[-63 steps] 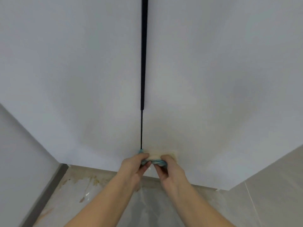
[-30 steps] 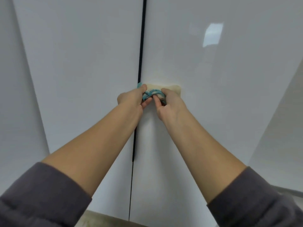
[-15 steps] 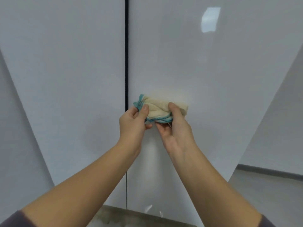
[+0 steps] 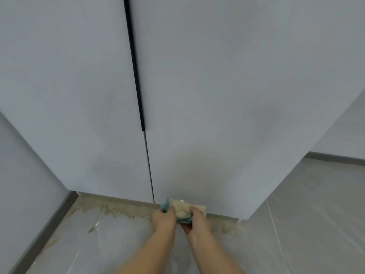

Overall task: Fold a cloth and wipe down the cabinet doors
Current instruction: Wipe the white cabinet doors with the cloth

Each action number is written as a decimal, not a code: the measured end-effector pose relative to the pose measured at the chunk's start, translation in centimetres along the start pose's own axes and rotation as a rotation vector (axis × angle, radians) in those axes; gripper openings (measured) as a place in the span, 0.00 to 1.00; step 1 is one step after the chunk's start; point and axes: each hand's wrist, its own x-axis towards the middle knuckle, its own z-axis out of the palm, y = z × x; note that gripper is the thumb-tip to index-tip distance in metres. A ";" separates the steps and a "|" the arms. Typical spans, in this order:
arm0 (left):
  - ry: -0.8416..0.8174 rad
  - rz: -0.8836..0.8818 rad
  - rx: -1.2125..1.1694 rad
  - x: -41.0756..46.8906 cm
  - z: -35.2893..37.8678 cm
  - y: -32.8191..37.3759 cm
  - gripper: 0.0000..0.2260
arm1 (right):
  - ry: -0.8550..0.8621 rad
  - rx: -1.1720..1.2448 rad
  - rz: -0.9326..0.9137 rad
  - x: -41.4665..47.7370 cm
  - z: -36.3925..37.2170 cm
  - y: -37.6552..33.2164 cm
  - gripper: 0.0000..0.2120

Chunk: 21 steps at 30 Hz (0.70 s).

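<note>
Head view looks down at 2 tall pale grey cabinet doors, the left door (image 4: 75, 99) and the right door (image 4: 227, 99), which meet at a narrow dark seam (image 4: 136, 80) that thins toward the bottom. Both surfaces are plain and matte. Below them runs a low plinth (image 4: 118, 200), and the floor (image 4: 306, 224) is glossy light grey tile with brownish stains (image 4: 116, 211) along the foot of the cabinet. A dark skirting strip (image 4: 49, 228) follows the left wall, and another shows at the far right.

Bunched into a wad, the cream cloth with a teal edge (image 4: 182, 210) sits at the bottom edge of the right door, just right of the seam. The left hand (image 4: 165, 219) and the right hand (image 4: 198, 220) are both closed on it from the near side, close together.

Fingertips are buried in the cloth and cannot be made out. Both forearms are cut off by the lower frame edge. Motion blur softens the cloth and hands, and whether the cloth presses on the door or the plinth cannot be told.
</note>
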 end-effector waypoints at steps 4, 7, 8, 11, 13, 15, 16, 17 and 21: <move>-0.006 -0.228 0.026 6.5 1.5 -4.3 0.18 | 0.071 -0.053 0.083 6.4 -0.6 2.6 0.14; -0.023 -0.320 -0.098 10.5 2.4 -5.4 0.16 | 0.087 -0.092 0.092 10.4 -0.4 3.9 0.16; -0.052 -0.336 -0.131 11.3 2.7 -5.3 0.14 | 0.101 -0.102 0.087 11.4 -0.1 3.9 0.18; -0.084 -0.381 -0.167 14.9 3.8 -5.9 0.17 | 0.155 -0.120 0.106 14.4 0.8 4.1 0.18; -0.056 -0.412 -0.189 16.5 4.5 -6.2 0.16 | 0.163 -0.119 0.133 14.8 1.7 3.8 0.14; -0.034 -0.422 -0.175 17.0 4.9 -5.9 0.15 | 0.160 -0.164 0.156 15.0 2.4 3.3 0.12; -0.039 -0.430 -0.180 17.1 5.1 -5.7 0.13 | 0.155 -0.187 0.165 14.8 2.5 3.2 0.12; -0.061 -0.430 -0.175 17.2 5.3 -5.6 0.11 | 0.150 -0.211 0.167 14.7 2.7 3.1 0.12; -0.041 -0.419 -0.196 16.3 5.1 -5.0 0.14 | 0.069 -0.163 0.079 12.8 2.0 3.1 0.08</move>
